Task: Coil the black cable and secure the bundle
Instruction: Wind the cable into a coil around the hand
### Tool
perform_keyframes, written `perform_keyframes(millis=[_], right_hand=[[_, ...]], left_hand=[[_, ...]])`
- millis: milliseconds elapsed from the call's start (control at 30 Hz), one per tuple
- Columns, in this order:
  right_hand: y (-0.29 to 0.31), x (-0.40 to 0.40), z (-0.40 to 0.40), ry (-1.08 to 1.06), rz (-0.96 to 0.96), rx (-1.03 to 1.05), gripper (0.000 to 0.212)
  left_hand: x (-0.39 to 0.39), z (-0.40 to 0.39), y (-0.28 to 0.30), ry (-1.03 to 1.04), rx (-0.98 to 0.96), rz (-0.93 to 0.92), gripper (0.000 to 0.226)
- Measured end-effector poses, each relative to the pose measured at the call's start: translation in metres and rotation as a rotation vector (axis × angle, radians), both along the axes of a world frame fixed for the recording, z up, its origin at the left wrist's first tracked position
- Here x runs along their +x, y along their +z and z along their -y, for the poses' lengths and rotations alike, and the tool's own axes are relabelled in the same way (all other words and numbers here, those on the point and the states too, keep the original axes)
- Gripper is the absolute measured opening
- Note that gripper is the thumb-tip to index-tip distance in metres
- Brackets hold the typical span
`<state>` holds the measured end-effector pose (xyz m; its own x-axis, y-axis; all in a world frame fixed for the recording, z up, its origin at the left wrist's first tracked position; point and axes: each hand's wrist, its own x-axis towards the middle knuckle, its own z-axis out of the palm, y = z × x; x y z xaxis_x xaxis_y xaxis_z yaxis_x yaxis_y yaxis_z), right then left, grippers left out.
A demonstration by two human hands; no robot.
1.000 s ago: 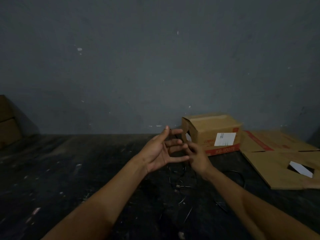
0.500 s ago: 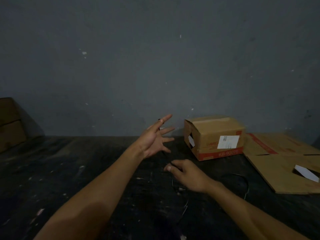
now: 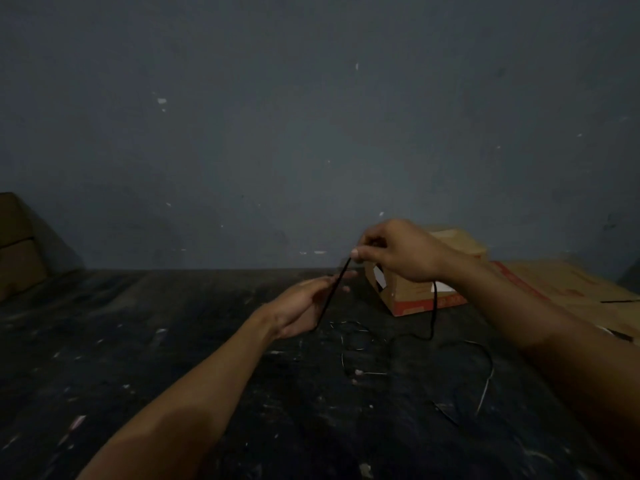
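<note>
A thin black cable (image 3: pixel 432 317) runs from my right hand (image 3: pixel 398 251), which pinches it between thumb and fingers, raised above the dark floor. One strand slants down-left to my left hand (image 3: pixel 304 304), held palm up with fingers loosely curved around it. Another strand hangs from under my right hand and trails onto the floor, where loose loops of the cable lie below and to the right of both hands. The scene is dim, so the cable on the floor is hard to follow.
A small cardboard box (image 3: pixel 415 292) stands just behind my right hand against the grey wall. Flattened cardboard (image 3: pixel 568 285) lies at the right. Another box (image 3: pixel 17 244) sits at the far left. The floor (image 3: pixel 173 341) is dark and speckled.
My right hand rose from the floor with the cable pinched, lifting it above my left hand. My left hand dropped lower and turned palm up under the strand.
</note>
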<state>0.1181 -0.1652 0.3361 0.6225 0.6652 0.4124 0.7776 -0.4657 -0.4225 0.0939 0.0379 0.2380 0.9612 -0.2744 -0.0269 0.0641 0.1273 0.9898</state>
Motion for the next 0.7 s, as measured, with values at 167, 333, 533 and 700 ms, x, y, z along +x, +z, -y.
perform_keyframes(millis=[167, 333, 533, 700], right_hand=[[0.010, 0.016, -0.001, -0.047, 0.034, 0.048, 0.021], [0.006, 0.026, -0.002, -0.063, 0.038, 0.132, 0.018], [-0.001, 0.034, 0.002, -0.076, 0.040, 0.159, 0.019], [-0.042, 0.042, 0.010, -0.124, -0.074, 0.209, 0.021]], left_hand=[[-0.010, 0.008, 0.011, -0.197, -0.069, -0.049, 0.046], [-0.014, 0.006, 0.011, -0.273, -0.098, -0.086, 0.049], [-0.018, 0.009, 0.020, -0.430, -0.117, -0.083, 0.046], [-0.021, 0.015, 0.036, -0.541, -0.165, -0.028, 0.050]])
